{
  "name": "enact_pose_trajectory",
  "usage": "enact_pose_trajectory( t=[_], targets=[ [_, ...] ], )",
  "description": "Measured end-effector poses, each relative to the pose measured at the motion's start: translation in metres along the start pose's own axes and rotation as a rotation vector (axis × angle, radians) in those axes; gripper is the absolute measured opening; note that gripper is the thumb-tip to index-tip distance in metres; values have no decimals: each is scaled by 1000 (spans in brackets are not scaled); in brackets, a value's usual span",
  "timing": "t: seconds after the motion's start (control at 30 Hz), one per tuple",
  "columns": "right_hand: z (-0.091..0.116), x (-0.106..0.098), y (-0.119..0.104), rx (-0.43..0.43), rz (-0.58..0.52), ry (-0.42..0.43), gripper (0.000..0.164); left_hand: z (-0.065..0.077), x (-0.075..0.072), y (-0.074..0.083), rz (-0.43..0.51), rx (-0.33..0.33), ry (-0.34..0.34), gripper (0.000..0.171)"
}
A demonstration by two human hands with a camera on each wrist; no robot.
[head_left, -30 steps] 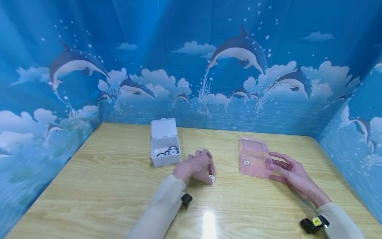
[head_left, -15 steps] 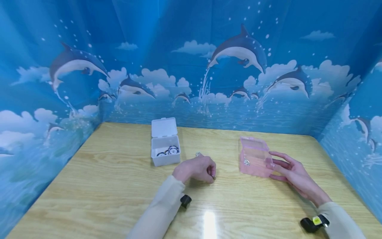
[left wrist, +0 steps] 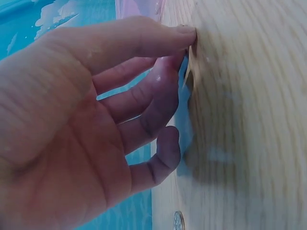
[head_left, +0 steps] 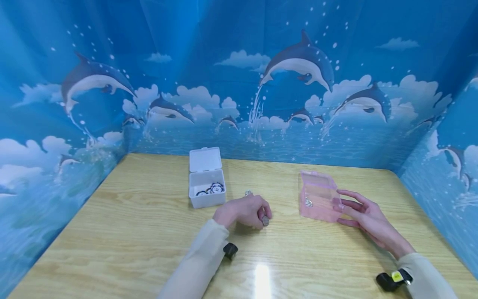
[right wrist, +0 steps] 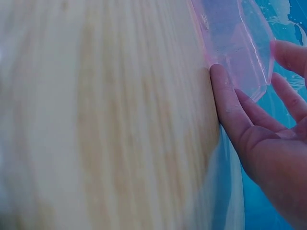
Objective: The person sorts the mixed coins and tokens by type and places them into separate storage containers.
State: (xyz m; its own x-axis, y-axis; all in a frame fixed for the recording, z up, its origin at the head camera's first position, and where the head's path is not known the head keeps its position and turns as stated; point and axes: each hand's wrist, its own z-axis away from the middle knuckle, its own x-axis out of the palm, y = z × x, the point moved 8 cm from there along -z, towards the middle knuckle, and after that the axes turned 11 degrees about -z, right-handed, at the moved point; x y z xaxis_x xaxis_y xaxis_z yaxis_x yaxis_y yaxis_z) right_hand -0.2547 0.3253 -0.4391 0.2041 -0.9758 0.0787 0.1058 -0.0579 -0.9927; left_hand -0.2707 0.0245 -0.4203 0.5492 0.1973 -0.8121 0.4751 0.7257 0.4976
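Note:
In the head view my left hand is low over the middle of the table, pinching a coin between thumb and fingertips. The coin stands tilted, one face toward me. Its fingertips are right at the wood in the left wrist view, and the coin is mostly hidden there. A second silver coin lies just behind that hand, partly covered by it. My right hand holds the right side of a see-through pink box, thumb and fingers around its wall. The box's lid is up, and a silver coin shows inside it.
A white plastic box with its lid raised stands left of my left hand. Several dark-and-white round chips lie in it. A blue dolphin-print curtain borders the wooden table at the back and sides.
The coin at my left fingertips was flat, then edge-on, and is now tipped up in the pinch. My left fingers have curled in, exposing the second coin. The right hand stays put.

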Motion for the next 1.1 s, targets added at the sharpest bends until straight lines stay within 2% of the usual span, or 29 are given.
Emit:
enact_pose_trajectory(
  t=[0.13, 0.43, 0.83, 1.0, 1.1],
  targets=[
    [0, 0, 0, 3, -1, 0, 59, 0, 0, -1, 25, -15, 3, 26],
    [-1, 0, 1, -4, -10, -6, 58, -1, 0, -3, 6, -12, -1, 22],
    [-2, 0, 1, -13, -19, -15, 59, -2, 0, -4, 23, -39, 0, 25],
    [-1, -1, 2, -3, -10, -10, 60, -3, -5, -2, 22, -13, 41, 27],
    [-1, -1, 1, 1, -6, -5, 61, -4, -10, 1, 13, 17, 92, 27]
  ],
)
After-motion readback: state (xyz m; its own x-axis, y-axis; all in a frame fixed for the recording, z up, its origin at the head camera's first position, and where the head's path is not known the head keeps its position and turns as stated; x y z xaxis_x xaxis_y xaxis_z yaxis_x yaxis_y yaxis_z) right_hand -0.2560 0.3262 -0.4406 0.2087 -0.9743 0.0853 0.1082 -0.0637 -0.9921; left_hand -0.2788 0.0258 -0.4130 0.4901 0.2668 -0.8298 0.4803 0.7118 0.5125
